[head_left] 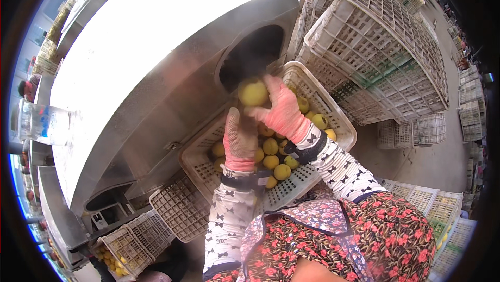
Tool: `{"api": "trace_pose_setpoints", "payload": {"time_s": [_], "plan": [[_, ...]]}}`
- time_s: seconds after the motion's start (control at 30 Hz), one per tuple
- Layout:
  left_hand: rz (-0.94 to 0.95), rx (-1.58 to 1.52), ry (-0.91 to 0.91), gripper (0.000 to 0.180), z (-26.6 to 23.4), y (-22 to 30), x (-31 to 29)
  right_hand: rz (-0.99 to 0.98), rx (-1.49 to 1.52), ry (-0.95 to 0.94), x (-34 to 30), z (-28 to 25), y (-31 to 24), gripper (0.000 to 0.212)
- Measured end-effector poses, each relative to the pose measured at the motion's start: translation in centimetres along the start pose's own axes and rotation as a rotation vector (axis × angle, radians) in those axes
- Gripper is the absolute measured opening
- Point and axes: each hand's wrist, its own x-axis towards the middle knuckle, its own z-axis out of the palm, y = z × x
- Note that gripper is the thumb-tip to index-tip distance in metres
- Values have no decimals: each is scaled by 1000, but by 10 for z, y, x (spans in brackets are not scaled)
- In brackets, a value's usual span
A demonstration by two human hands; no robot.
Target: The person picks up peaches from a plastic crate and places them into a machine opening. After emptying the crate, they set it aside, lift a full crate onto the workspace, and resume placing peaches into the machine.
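A round yellow-green fruit (253, 92) is up in front of the dark oval opening (255, 53) of a metal machine. My right hand (284, 110), in a pink and white glove, grips it between thumb and fingers. Just below and to the left is my left hand (240, 144), gloved alike, its thumb raised apart from the fingers. Those fingers are blurred and partly covered, and I see nothing held in them. Under both hands stands a pale plastic crate (341, 118) with several similar fruits (270, 146) in it.
The machine's white curved cover (130, 27) fills the upper left. Stacked slatted crates (375, 58) rise at the right. Another crate (179, 209) leans at the lower left, near a crate of yellow fruit (133, 248). More crates (422, 201) stand at the lower right.
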Motion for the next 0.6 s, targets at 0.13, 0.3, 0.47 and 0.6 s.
{"api": "trace_pose_setpoints", "payload": {"time_s": [0.13, 0.3, 0.47, 0.6], "plan": [[479, 1302, 394, 39, -151, -22, -35, 101, -680, -155, 98, 27, 56, 73], [-38, 1258, 833, 49, -301, -21, -113, -351, -323, 304, 85, 38, 50, 57], [-461, 1757, 829, 72, -287, -70, -74, 96, -264, -343, -38, 24, 135, 49], [-556, 1953, 838, 78, -320, -84, -71, 63, -638, -478, -51, 47, 184, 58]]}}
